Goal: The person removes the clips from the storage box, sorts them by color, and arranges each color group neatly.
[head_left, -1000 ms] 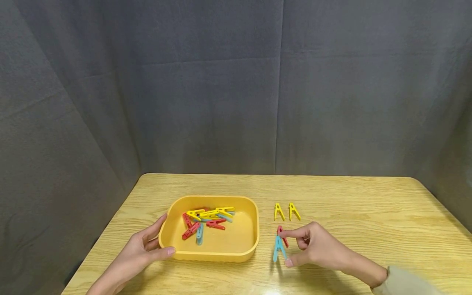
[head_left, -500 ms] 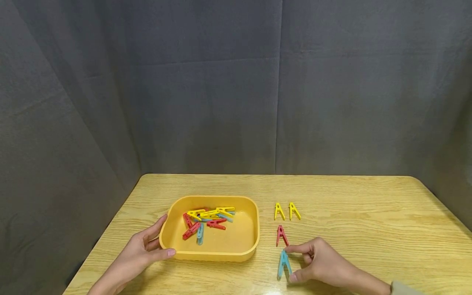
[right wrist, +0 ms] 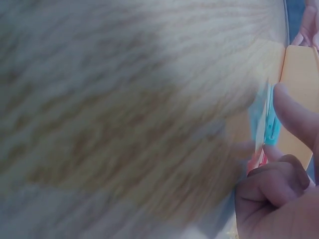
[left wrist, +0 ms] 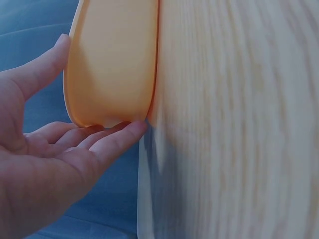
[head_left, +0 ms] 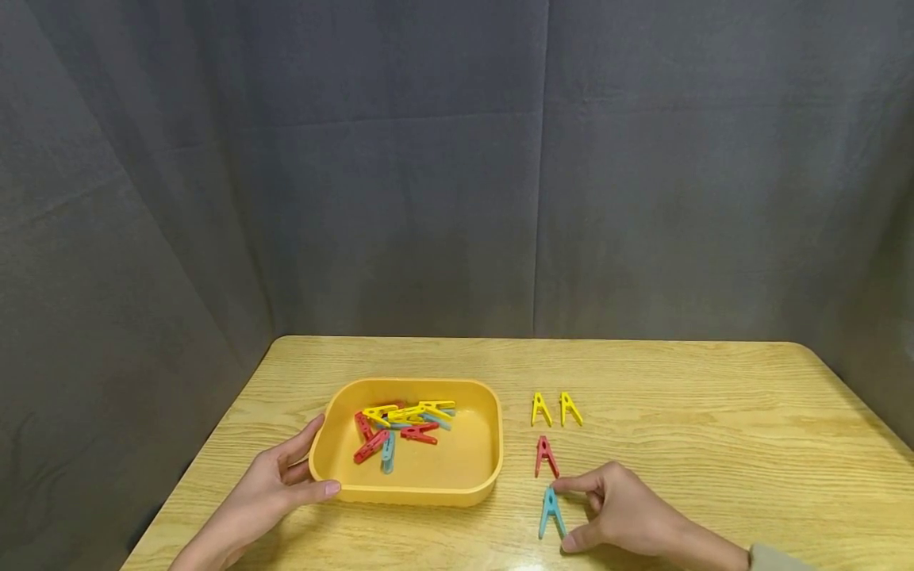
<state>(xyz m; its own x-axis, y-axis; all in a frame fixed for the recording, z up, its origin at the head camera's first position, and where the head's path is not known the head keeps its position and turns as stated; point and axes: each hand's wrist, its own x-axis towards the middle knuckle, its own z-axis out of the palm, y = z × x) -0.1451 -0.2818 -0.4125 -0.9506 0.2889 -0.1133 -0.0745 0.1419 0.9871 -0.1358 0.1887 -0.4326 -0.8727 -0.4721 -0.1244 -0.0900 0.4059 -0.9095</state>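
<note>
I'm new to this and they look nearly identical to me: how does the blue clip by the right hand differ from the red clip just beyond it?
The blue clip is light blue, while the red clip is red. The blue clip sits between the right hand's finger and thumb; the red clip lies outside that grip. The blue clip is nearer the person than the red clip. Both are A-shaped.
</note>
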